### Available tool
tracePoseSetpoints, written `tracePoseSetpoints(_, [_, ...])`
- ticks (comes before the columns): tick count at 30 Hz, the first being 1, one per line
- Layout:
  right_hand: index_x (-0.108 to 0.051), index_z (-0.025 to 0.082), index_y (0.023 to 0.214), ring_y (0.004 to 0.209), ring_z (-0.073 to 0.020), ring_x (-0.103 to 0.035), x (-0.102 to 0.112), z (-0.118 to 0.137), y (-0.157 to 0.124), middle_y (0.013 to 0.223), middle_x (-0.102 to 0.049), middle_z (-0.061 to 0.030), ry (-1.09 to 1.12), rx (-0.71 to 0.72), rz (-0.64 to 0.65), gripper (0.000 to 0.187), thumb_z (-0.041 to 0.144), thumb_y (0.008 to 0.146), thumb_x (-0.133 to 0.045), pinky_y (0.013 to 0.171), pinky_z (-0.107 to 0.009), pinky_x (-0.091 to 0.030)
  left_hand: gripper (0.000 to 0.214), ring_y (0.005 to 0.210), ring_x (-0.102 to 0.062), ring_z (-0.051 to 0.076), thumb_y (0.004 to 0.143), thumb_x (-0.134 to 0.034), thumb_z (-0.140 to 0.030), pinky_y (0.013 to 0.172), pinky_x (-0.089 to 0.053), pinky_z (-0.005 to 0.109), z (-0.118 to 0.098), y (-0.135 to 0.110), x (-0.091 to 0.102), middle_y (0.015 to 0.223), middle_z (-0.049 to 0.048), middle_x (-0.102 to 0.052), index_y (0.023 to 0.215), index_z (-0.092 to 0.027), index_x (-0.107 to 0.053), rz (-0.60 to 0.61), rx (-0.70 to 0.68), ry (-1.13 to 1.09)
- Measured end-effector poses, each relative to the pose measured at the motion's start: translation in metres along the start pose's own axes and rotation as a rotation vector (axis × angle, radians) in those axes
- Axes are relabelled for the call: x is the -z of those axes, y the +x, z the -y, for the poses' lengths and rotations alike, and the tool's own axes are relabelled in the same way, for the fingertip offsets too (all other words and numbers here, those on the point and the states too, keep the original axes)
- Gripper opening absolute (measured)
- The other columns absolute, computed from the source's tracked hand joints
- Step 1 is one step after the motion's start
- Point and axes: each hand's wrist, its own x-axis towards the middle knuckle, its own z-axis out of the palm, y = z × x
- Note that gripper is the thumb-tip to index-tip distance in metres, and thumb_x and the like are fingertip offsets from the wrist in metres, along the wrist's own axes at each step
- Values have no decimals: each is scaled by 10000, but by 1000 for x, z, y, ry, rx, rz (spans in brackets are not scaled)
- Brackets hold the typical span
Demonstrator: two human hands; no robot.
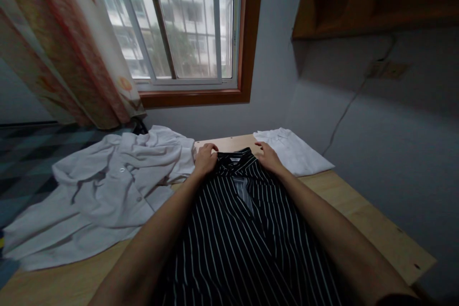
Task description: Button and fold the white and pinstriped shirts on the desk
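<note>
A black shirt (229,229) with thin white stripes lies spread on the wooden table, its collar (234,157) at the far end and its front partly overlapped. My left hand (205,158) rests at the shirt's left shoulder, beside the collar, with fingers apart and curved inward. On the opposite shoulder is my right hand (269,158), its thumb and fingers also apart, pointing toward the collar. Neither hand shows cloth pinched between its fingers. The lower part of the shirt runs out of view between my forearms.
A rumpled white shirt (118,181) covers the table's left side. A folded white garment (294,150) lies at the far right. The wooden table (340,196) ends near the right wall. Behind are a window (186,24), a patterned curtain (68,43) and a wall shelf (358,24).
</note>
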Motion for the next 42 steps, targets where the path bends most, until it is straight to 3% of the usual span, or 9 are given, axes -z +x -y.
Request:
tracePoseSetpoints(3, [-613, 192, 1175, 1126, -182, -565, -1, -5, 27, 1256, -615, -83, 140, 117, 120, 409, 134, 771, -586, 976, -359, -435, 425, 1169, -545, 188, 771, -426, -96, 1000, -403, 306, 11, 25, 8, 1281, 30, -615, 1095, -240, -661, 218, -69, -69])
tracePoseSetpoints(8, [-683, 163, 858, 709, -152, -628, -27, -3, 62, 777, -693, -40, 182, -261, 125, 156, 248, 825, -556, 697, -277, -503, 270, 814, -669, 268, 798, -526, -340, 719, -507, 333, 21, 54, -1, 833, 165, -718, 772, -134, -700, 373, 180, 13])
tracePoseSetpoints(11, [-617, 178, 580, 585, -167, -584, -42, -4, 68, 541, -596, -24, 123, -319, 130, 242, 357, 713, -710, 615, -275, -478, 126, 643, -647, 222, 664, -651, -275, 601, -484, 275, 24, 55, -13, 604, 100, -668, 632, -155, -667, 442, 237, 15])
tracePoseSetpoints(14, [-587, 187, 497, 610, -185, -588, -46, -5, 67, 533, -592, -27, 72, -332, 123, 217, 225, 598, -776, 645, -289, -469, 76, 560, -612, 164, 637, -618, -160, 550, -465, 238, 25, 49, -16, 582, 51, -654, 680, -156, -680, 474, 252, -44])
tracePoseSetpoints(19, [-683, 190, 784, 836, -176, -616, -32, 1, 58, 866, -693, -48, 99, -193, -20, 102, 226, 792, -588, 816, -298, -455, 374, 569, -607, 138, 621, -550, -49, 550, -479, 237, 24, 43, 1, 750, 41, -701, 956, -145, -686, 454, 234, -137])
tracePoseSetpoints(23, [-664, 185, 782, 870, -186, -594, -22, 4, 53, 864, -675, -42, 219, -125, -158, 103, 198, 788, -563, 882, -345, -439, 407, 795, -646, 167, 637, -516, -24, 705, -499, 261, 21, 43, 16, 973, 71, -708, 985, -159, -679, 310, 124, -139])
tracePoseSetpoints(31, [-592, 170, 723, 634, -142, -598, -18, 8, 54, 645, -611, -5, 613, -367, 42, 48, 136, 756, -603, 666, -294, -522, 309, 961, -637, 228, 746, -540, -117, 873, -455, 323, 7, 27, 22, 1001, 75, -721, 990, -206, -707, 152, -230, 34])
tracePoseSetpoints(39, [-573, 182, 861, 678, -138, -642, 9, 12, 40, 757, -652, -26, 924, -446, 252, 149, 83, 753, -595, 689, -289, -554, 194, 784, -654, 188, 785, -618, -267, 753, -454, 270, 16, 31, 36, 835, 48, -745, 887, -184, -760, 163, -53, -112])
tracePoseSetpoints(42, [-606, 178, 865, 567, -122, -601, 6, 9, 33, 665, -633, 11, 845, -565, 378, 247, 42, 662, -636, 582, -259, -531, 224, 783, -649, 183, 803, -594, -296, 752, -451, 268, 15, 28, 41, 841, 43, -746, 903, -187, -761, 121, -55, -141])
